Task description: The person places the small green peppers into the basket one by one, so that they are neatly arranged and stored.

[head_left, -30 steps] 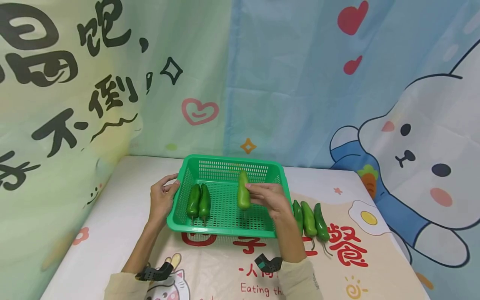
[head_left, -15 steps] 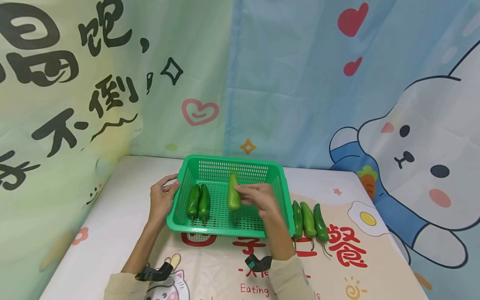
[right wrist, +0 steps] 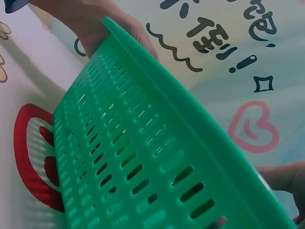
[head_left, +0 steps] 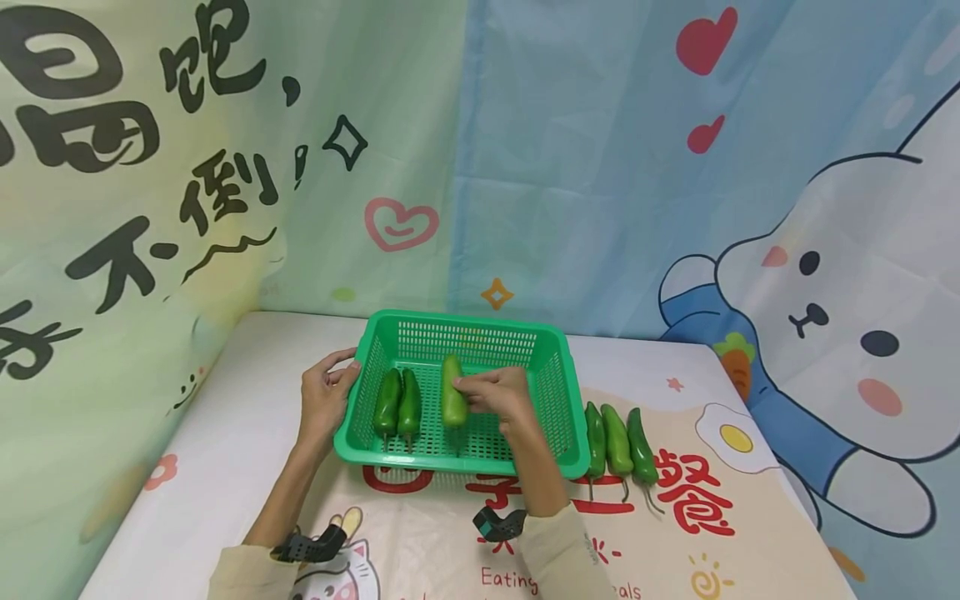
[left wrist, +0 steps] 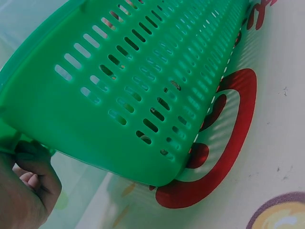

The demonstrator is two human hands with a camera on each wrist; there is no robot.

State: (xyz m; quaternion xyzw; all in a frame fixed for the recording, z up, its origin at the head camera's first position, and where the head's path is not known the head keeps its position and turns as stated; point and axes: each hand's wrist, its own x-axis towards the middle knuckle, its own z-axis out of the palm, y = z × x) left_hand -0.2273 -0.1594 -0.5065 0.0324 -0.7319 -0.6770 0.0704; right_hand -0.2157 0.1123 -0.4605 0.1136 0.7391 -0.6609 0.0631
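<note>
A green plastic basket (head_left: 465, 467) with slotted walls sits on the table. My left hand (head_left: 321, 396) grips its left rim, and in the left wrist view the curled fingers (left wrist: 35, 174) show at that edge. Inside the basket, my right hand (head_left: 498, 396) pinches a light green pepper (head_left: 453, 404) from its right side, stem end toward me. Two darker green peppers lie side by side at the left of the basket, one pepper (head_left: 387, 404) left of the other pepper (head_left: 410, 404). The basket wall (right wrist: 124, 143) hides most of the contents in the right wrist view.
Right of the basket, three more green peppers (head_left: 617, 442) lie in a row on the printed tablecloth (head_left: 675, 550), stems toward me. The nearest is right beside the basket's rim. A printed cloth backdrop (head_left: 555, 208) hangs behind the table.
My right hand has carried the light green pepper leftward inside the basket, toward the two peppers there, and slightly nearer to me. My left hand has stayed at the rim.
</note>
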